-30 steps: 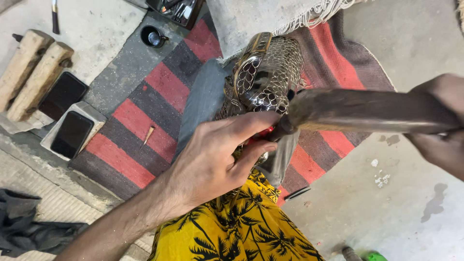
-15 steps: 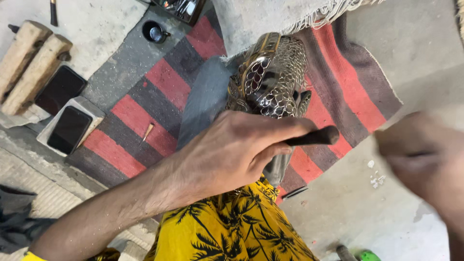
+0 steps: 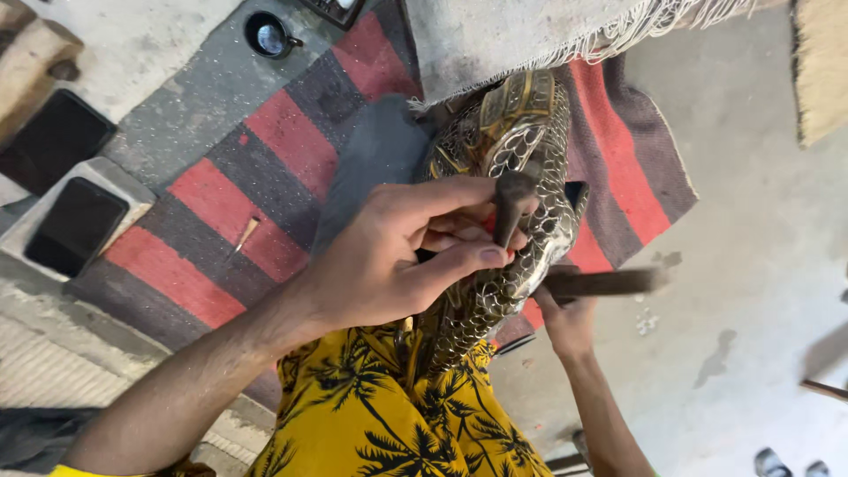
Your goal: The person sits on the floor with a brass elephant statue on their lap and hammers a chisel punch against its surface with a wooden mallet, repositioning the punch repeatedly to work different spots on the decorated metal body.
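Note:
A carved bird-like figure point(image 3: 533, 124) with a shiny scale pattern rests against my lap, on yellow palm-print cloth point(image 3: 371, 415). My left hand point(image 3: 393, 261) lies over its middle and pinches a short dark punch point(image 3: 510, 201) upright against the surface. My right hand point(image 3: 567, 322) is lower right, beside the figure, gripping a dark hammer handle point(image 3: 609, 283) that is blurred by motion. The hammer's head is hidden behind the figure.
A red and grey striped rug point(image 3: 221, 150) lies under the figure, with a small pin point(image 3: 243, 237) on it. Two dark phones point(image 3: 75, 225) point(image 3: 53, 137) lie at left, a black round cup point(image 3: 268, 35) at top, a fringed grey cloth point(image 3: 530, 35) above. Concrete floor point(image 3: 751, 265) is right.
My right hand swung the hammer from high up near the camera down to beside the figure. My left hand stayed on the punch.

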`<control>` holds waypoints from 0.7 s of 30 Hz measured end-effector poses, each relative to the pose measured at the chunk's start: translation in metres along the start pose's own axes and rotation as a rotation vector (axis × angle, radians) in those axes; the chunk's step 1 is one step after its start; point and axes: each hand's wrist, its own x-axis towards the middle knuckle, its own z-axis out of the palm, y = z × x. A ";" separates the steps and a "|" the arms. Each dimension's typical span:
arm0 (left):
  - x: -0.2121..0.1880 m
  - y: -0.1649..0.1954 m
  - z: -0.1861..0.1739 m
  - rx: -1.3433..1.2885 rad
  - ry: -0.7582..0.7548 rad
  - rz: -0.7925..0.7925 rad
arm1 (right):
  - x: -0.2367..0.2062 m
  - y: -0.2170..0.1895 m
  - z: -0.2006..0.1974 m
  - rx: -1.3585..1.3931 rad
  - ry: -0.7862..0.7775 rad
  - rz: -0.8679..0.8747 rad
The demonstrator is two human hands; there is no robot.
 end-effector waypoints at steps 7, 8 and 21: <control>0.027 -0.002 -0.008 0.271 -0.253 0.256 | 0.028 -0.041 -0.071 -0.032 0.004 0.016; 0.032 -0.002 -0.009 0.272 -0.293 0.301 | 0.029 -0.056 -0.079 -0.022 0.023 -0.023; 0.068 0.007 -0.008 0.267 -0.616 0.264 | 0.012 -0.181 -0.117 -0.610 0.008 -0.472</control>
